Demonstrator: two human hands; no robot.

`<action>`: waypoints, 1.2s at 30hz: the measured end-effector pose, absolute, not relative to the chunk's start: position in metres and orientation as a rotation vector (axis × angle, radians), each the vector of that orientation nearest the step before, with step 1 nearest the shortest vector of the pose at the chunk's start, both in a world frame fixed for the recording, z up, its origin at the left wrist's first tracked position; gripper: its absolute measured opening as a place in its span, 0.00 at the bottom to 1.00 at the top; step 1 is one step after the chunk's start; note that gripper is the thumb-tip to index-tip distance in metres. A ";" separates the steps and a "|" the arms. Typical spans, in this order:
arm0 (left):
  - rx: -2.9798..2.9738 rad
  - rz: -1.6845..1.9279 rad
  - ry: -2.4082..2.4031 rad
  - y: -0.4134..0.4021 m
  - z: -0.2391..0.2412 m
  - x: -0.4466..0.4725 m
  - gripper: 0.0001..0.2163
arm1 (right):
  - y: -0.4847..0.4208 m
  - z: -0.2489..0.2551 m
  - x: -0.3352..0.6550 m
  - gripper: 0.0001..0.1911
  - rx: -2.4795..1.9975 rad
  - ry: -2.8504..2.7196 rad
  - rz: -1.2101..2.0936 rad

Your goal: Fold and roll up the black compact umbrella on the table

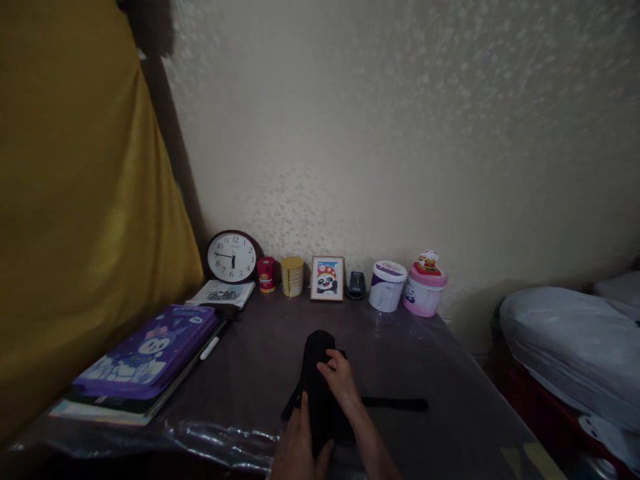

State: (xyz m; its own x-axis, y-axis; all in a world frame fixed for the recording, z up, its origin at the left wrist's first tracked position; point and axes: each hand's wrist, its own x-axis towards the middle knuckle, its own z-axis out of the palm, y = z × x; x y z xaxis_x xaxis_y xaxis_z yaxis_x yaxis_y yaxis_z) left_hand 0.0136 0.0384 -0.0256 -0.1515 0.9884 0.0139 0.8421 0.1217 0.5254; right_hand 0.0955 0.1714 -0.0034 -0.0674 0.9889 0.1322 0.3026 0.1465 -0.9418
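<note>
A long black cloth bundle (317, 373) lies on the table in front of me, its rounded end pointing towards the wall. From its right side a narrow black strap (395, 403) stretches out over the table top. My left hand (299, 443) grips the near part of the bundle, with fingers along its left side and the thumb on the right. Farther up, my right hand (341, 380) has its curled fingertips on the bundle's right side. Dark cloth on dark table makes the folds hard to make out.
Along the wall stand a clock (232, 257), a red can (267, 275), a yellow tin (292, 276), a framed panda picture (327, 279), a white tub (387, 287) and a pink tub (425, 291). A purple case (150, 350) tops books at left, beside a white marker (209, 348).
</note>
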 end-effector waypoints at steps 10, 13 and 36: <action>1.792 0.702 1.997 0.042 -0.040 0.007 0.35 | 0.149 0.010 0.097 0.18 -1.219 -1.862 0.867; 1.776 0.852 1.912 0.038 -0.028 0.008 0.40 | 0.140 0.008 0.095 0.21 -1.221 -1.972 0.635; 1.796 0.627 2.075 0.041 -0.039 0.006 0.32 | 0.213 -0.012 0.126 0.19 -1.325 -1.651 0.756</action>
